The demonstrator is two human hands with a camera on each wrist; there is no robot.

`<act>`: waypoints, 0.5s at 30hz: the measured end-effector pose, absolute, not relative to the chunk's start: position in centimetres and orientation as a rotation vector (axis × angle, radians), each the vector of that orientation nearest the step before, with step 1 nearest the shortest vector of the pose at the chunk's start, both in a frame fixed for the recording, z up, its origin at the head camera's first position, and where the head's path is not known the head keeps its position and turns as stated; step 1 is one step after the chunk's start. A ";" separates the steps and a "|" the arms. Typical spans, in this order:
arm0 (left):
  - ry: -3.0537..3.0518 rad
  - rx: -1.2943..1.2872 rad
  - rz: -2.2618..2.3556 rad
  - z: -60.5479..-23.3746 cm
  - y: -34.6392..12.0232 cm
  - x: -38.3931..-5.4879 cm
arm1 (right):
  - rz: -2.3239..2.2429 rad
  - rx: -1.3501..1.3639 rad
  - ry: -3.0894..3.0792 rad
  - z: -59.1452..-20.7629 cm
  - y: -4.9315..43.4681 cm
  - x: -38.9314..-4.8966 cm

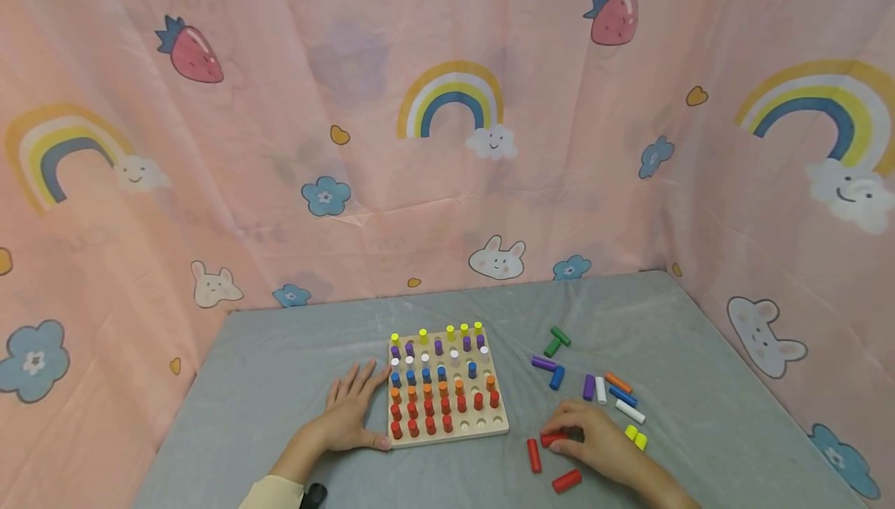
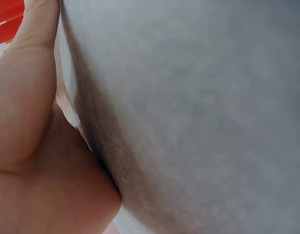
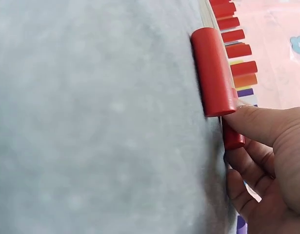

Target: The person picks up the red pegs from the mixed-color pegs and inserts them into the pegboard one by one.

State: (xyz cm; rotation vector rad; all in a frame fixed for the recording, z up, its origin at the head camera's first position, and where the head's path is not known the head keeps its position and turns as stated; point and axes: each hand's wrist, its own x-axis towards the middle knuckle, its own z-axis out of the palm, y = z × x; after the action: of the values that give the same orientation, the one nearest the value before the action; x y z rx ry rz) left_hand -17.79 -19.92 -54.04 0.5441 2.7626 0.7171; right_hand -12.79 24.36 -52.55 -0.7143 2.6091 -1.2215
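Observation:
A wooden pegboard lies on the table, with rows of red, orange, blue, white, purple and yellow pegs upright in it. Several of its holes have no peg, three of them in the front red row. My left hand is spread along the board's left side, thumb at the front left corner. To the right of the board, my right hand pinches a red peg between thumb and fingers, low over the cloth. Two more red pegs lie near it, one upright in view, one slanted.
Behind my right hand lie loose pegs: green, purple, blue, white, orange and yellow. Grey cloth covers the table. A patterned pink curtain hangs behind and at the sides.

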 end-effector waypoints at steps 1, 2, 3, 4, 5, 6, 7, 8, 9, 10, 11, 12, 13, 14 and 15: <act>2.763 0.543 0.721 -54.1 -19.9 -17.8 | -1.220 -0.704 2.612 -52.5 24.3 -12.8; 2.762 0.543 0.725 -54.1 -19.9 -17.8 | -1.219 -0.695 2.615 -52.4 24.3 -12.8; 2.761 0.543 0.729 -54.1 -19.9 -17.8 | -1.218 -0.687 2.620 -52.3 24.3 -12.9; 2.759 0.544 0.732 -54.1 -19.9 -17.8 | -1.224 -0.684 2.625 -52.2 24.3 -12.9; 2.759 0.546 0.730 -54.0 -19.9 -17.8 | -1.227 -0.688 2.634 -52.2 24.2 -12.9; 2.756 0.548 0.729 -53.9 -19.9 -17.7 | -1.231 -0.693 2.645 -52.1 24.2 -13.0; 2.754 0.550 0.728 -53.8 -19.9 -17.7 | -1.242 -0.706 2.649 -52.0 24.2 -13.0; 2.752 0.552 0.727 -53.7 -19.9 -17.7 | -1.250 -0.725 2.659 -51.9 24.1 -13.0; 2.752 0.565 0.735 -53.6 -19.9 -17.7 | -1.257 -0.742 2.668 -51.9 24.1 -13.0; 2.747 0.565 0.739 -53.6 -19.9 -17.6 | -1.264 -0.755 2.673 -51.9 24.0 -13.0; 2.745 0.566 0.743 -53.5 -19.9 -17.6 | -1.269 -0.761 2.674 -51.8 23.9 -13.0; 2.741 0.568 0.748 -53.5 -19.9 -17.6 | -1.271 -0.757 2.675 -51.8 23.8 -13.0; 2.741 0.567 0.752 -53.6 -19.9 -17.7 | -1.272 -0.753 2.675 -51.7 23.7 -13.0; 2.740 0.565 0.755 -53.6 -19.9 -17.7 | -1.264 -0.738 2.678 -51.7 23.6 -13.0; 2.743 0.567 0.757 -53.6 -19.9 -17.7 | -1.255 -0.724 2.678 -51.6 23.5 -13.0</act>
State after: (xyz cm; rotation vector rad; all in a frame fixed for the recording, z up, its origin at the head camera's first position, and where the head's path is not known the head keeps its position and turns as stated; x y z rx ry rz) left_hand -17.67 -19.87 -53.64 0.5666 2.7435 0.7567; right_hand -13.05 23.50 -51.60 -0.7236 2.6775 -1.2549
